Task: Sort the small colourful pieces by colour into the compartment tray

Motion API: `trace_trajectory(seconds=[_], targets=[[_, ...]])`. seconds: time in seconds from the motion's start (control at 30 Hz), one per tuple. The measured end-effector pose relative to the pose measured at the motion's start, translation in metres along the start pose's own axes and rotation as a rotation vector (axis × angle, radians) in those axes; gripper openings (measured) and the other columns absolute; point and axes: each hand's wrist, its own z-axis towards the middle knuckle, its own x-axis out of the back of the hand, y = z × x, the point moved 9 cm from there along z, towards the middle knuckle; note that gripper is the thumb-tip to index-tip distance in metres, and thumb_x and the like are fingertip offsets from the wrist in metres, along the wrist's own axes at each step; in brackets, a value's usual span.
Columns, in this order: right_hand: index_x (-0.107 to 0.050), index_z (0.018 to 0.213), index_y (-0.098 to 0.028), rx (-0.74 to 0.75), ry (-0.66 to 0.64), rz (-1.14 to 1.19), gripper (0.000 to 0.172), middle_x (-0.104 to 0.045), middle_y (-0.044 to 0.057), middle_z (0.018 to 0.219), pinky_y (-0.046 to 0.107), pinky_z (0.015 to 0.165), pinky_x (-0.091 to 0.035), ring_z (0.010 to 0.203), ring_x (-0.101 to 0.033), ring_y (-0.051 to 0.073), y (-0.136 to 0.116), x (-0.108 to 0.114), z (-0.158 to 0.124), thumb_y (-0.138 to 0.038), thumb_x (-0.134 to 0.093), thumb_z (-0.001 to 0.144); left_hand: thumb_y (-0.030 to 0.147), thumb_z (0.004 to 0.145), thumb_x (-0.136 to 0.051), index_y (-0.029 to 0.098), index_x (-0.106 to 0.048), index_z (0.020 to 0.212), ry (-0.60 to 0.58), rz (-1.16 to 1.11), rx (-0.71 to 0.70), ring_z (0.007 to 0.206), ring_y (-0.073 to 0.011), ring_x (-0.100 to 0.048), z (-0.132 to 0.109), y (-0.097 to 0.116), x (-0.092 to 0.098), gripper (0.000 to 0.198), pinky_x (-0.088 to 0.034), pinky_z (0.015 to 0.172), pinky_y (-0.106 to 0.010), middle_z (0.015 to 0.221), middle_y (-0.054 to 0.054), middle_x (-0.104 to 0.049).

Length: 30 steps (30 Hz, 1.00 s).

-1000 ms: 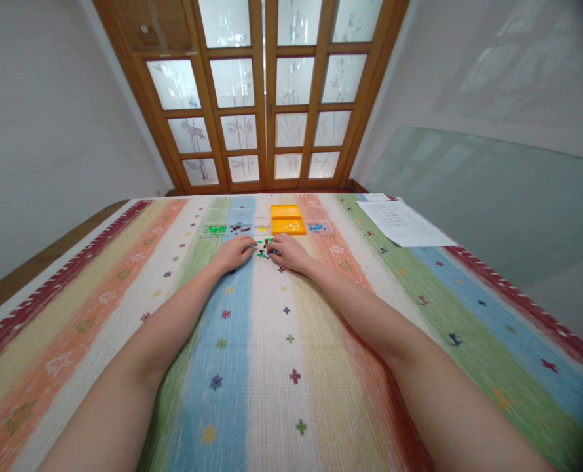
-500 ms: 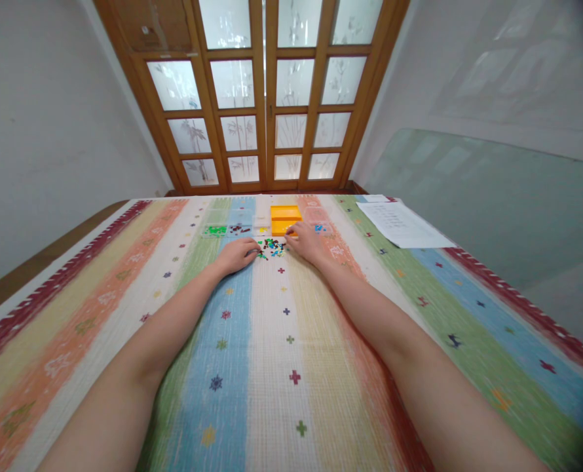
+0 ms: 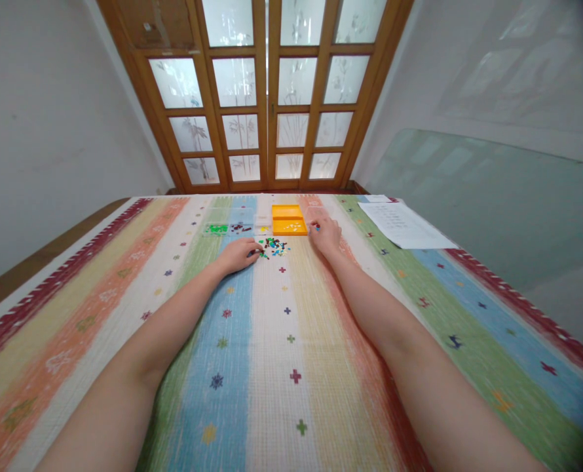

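Note:
A small pile of mixed coloured pieces [image 3: 274, 246], green, dark, blue and yellow, lies on the striped cloth. At its left edge rests my left hand [image 3: 240, 254], fingers curled together by the nearest pieces; whatever they hold is too small to make out. My right hand [image 3: 327, 235] is over the clear box [image 3: 316, 213] on the right, its fingertips pinched near a bit of blue. Most of that box's front is hidden by the hand. Just left of it stands an open orange box [image 3: 287, 217] with pale pieces in its front part.
Left of the orange box are clear boxes with green pieces [image 3: 216, 229], dark red pieces [image 3: 240, 228] and a few yellow pieces [image 3: 264, 229]. White paper sheets [image 3: 403, 225] lie at the far right. A wooden glazed door [image 3: 268, 111] stands beyond the table.
My right hand has moved right from the pile and the orange box's front edge to the right clear box, uncovering the pale pieces. The left hand stays about where it was.

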Motion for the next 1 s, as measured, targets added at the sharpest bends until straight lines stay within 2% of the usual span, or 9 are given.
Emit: trace_trajectory(seconds=[0.1, 0.17, 0.27, 0.37, 0.47, 0.63, 1.0], targets=[[-0.076, 0.100, -0.017, 0.099, -0.028, 0.031, 0.019, -0.073, 0.015, 0.113, 0.040, 0.092, -0.041, 0.104, -0.056, 0.027, -0.015, 0.000, 0.001, -0.020, -0.058, 0.097, 0.032, 0.099, -0.056, 0.027, -0.077, 0.120, -0.005, 0.005, 0.001, 0.099, -0.0243, -0.068, 0.000, 0.000, -0.001, 0.030, -0.052, 0.087, -0.034, 0.105, -0.007, -0.073], [-0.076, 0.099, -0.018, 0.206, -0.122, 0.071, 0.019, -0.074, 0.012, 0.108, 0.037, 0.091, -0.043, 0.101, -0.059, 0.026, -0.035, -0.005, -0.004, -0.021, -0.057, 0.097, 0.032, 0.099, -0.056, 0.027, -0.078, 0.120, -0.010, 0.008, 0.004, 0.099, -0.0243, -0.068, 0.000, 0.000, -0.002, 0.031, -0.052, 0.087, -0.034, 0.105, -0.007, -0.074], [-0.077, 0.097, -0.018, 0.425, -0.292, 0.118, 0.019, -0.073, 0.010, 0.101, 0.036, 0.088, -0.044, 0.097, -0.061, 0.025, -0.077, -0.014, -0.024, -0.022, -0.058, 0.098, 0.032, 0.098, -0.057, 0.027, -0.078, 0.118, -0.014, 0.010, 0.013, 0.098, -0.0243, -0.068, 0.001, -0.001, -0.003, 0.030, -0.052, 0.086, -0.034, 0.103, -0.007, -0.074], [-0.077, 0.097, -0.018, 0.576, -0.383, 0.141, 0.019, -0.072, 0.010, 0.099, 0.035, 0.088, -0.044, 0.098, -0.060, 0.025, -0.111, -0.018, -0.046, -0.024, -0.059, 0.098, 0.032, 0.097, -0.058, 0.026, -0.078, 0.116, -0.011, 0.012, 0.011, 0.096, -0.0243, -0.068, 0.001, -0.001, -0.003, 0.028, -0.052, 0.085, -0.034, 0.100, -0.007, -0.073], [-0.078, 0.100, -0.020, 0.700, -0.458, 0.127, 0.017, -0.070, 0.009, 0.100, 0.035, 0.089, -0.043, 0.099, -0.059, 0.025, -0.135, -0.025, -0.063, -0.023, -0.063, 0.094, 0.031, 0.096, -0.058, 0.025, -0.078, 0.112, -0.009, 0.015, 0.010, 0.095, -0.0241, -0.068, 0.002, -0.001, -0.003, 0.026, -0.052, 0.084, -0.034, 0.098, -0.007, -0.073], [-0.079, 0.104, -0.021, 0.760, -0.511, 0.092, 0.018, -0.069, 0.009, 0.102, 0.034, 0.089, -0.041, 0.099, -0.059, 0.025, -0.145, -0.030, -0.072, -0.023, -0.066, 0.092, 0.029, 0.095, -0.059, 0.025, -0.078, 0.108, -0.006, 0.016, 0.013, 0.094, -0.0243, -0.067, 0.002, 0.001, -0.002, 0.024, -0.051, 0.084, -0.034, 0.099, -0.006, -0.073], [-0.078, 0.099, -0.020, 0.768, -0.490, 0.099, 0.015, -0.070, 0.009, 0.101, 0.033, 0.086, -0.041, 0.098, -0.059, 0.024, -0.148, -0.036, -0.075, -0.025, -0.063, 0.097, 0.026, 0.095, -0.059, 0.025, -0.077, 0.104, 0.003, -0.007, 0.015, 0.092, -0.0241, -0.068, 0.002, 0.003, -0.002, 0.021, -0.051, 0.083, -0.034, 0.097, -0.006, -0.073]])
